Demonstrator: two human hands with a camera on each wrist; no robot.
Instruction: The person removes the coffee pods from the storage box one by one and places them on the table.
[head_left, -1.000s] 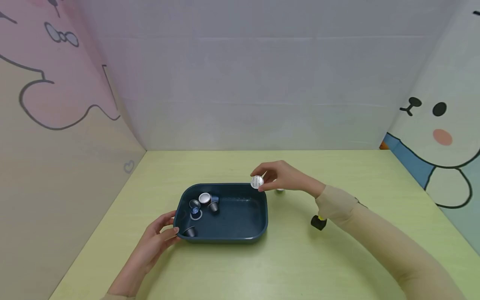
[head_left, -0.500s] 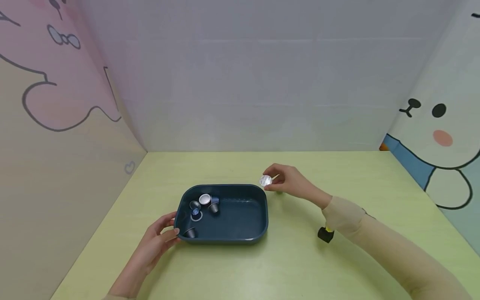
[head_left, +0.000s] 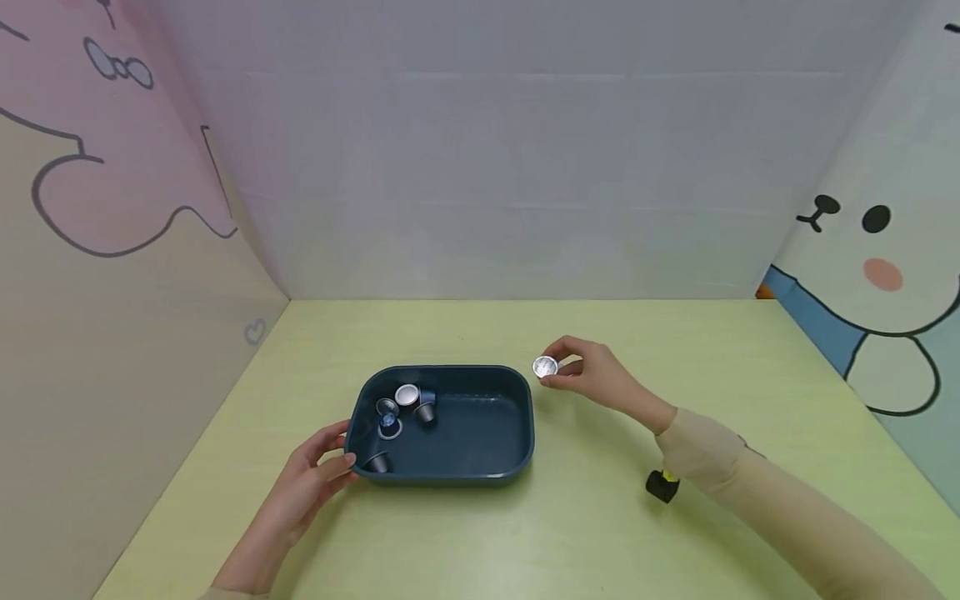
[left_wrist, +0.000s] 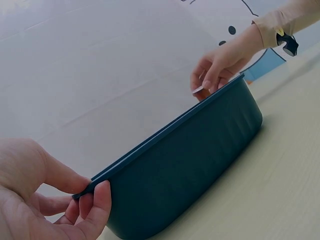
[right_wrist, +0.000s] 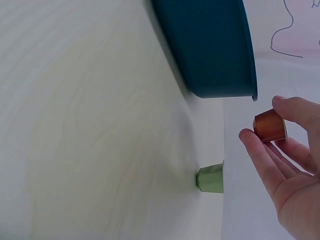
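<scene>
My right hand [head_left: 588, 373] pinches a coffee capsule [head_left: 545, 367] just right of the dark blue basin's [head_left: 480, 481] far right corner. Its silvery lid faces the head camera, and in the right wrist view the copper-orange body of the capsule [right_wrist: 270, 126] shows between thumb and fingers. A green capsule [right_wrist: 211, 178] stands on the table below that hand; the head view hides it behind the hand. At the basin's left end my left hand [head_left: 303, 482] grips the rim, thumb on top and fingers against the outside, as the left wrist view shows [left_wrist: 55, 200].
Several capsules lie in the left part of the basin, among them a silver-lidded one [head_left: 407, 395] and a dark one [head_left: 378, 462] by the near corner. A black wrist device [head_left: 663, 486] hangs below the right sleeve. A pale wall [head_left: 480, 167] closes off the table's back.
My right hand has drawn back to the right from over the basin's far right corner, with the capsule still pinched. The left hand stays on the rim.
</scene>
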